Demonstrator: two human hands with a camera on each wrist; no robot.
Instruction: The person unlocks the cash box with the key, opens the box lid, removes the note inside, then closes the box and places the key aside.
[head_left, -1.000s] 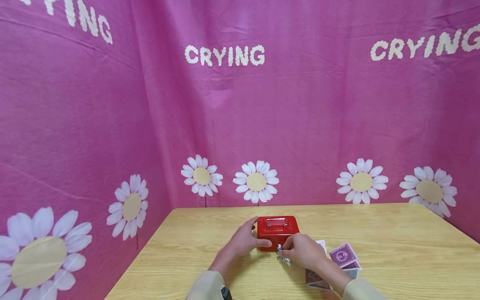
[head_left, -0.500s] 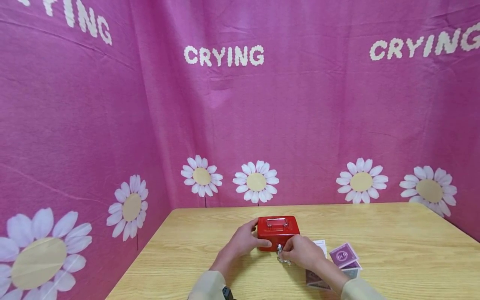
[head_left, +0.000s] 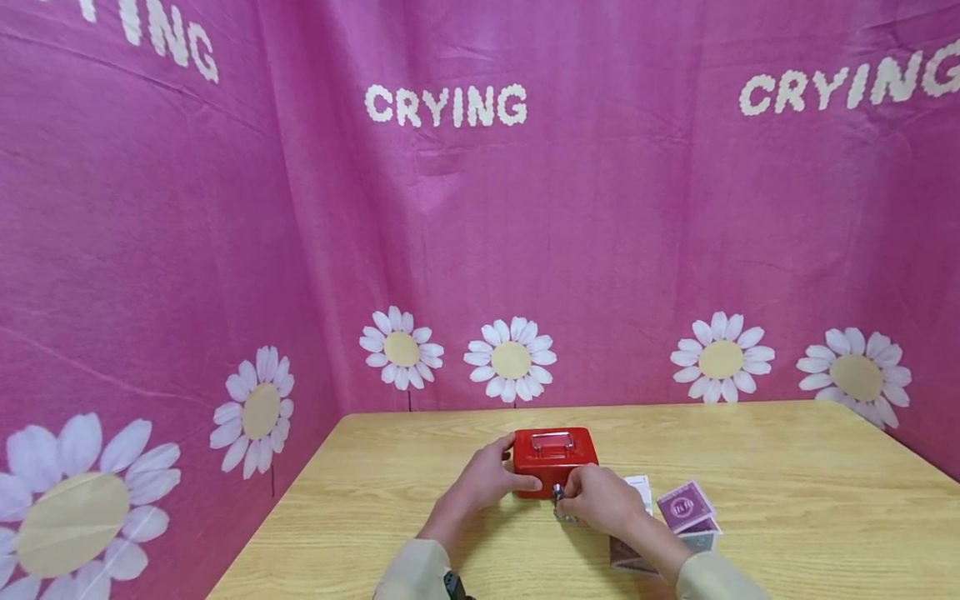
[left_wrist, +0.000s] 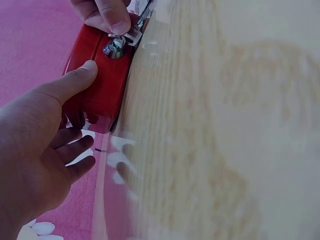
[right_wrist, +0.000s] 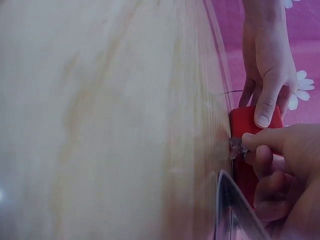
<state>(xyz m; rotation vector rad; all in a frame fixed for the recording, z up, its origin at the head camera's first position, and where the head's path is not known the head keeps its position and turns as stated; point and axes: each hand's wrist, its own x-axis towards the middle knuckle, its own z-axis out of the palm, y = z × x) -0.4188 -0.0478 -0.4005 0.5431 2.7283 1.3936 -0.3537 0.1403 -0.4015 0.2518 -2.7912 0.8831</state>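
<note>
A red cash box (head_left: 578, 452) with a metal carry handle (head_left: 552, 442) on its closed lid stands on the table. My left hand (head_left: 480, 479) grips its left end, the thumb lying on the front face and the fingers round the side. A round silver lock (left_wrist: 113, 49) sits in the front. There my right hand (head_left: 606, 500) pinches a small key (left_wrist: 132, 37) between thumb and forefinger, right at the lock. More metal, perhaps a second key or ring, dangles below; the fingers partly hide it.
Several printed paper notes, one of them purple (head_left: 686, 507), lie on the wooden table (head_left: 787, 475) to the right of the box, partly under my right forearm. A pink curtain (head_left: 600, 250) with daisies hangs behind the table and at the left.
Both hands stay at the box. My right fingers shift very slightly at the key, and the metal hanging below it moves a little. The head view tilts slightly.
</note>
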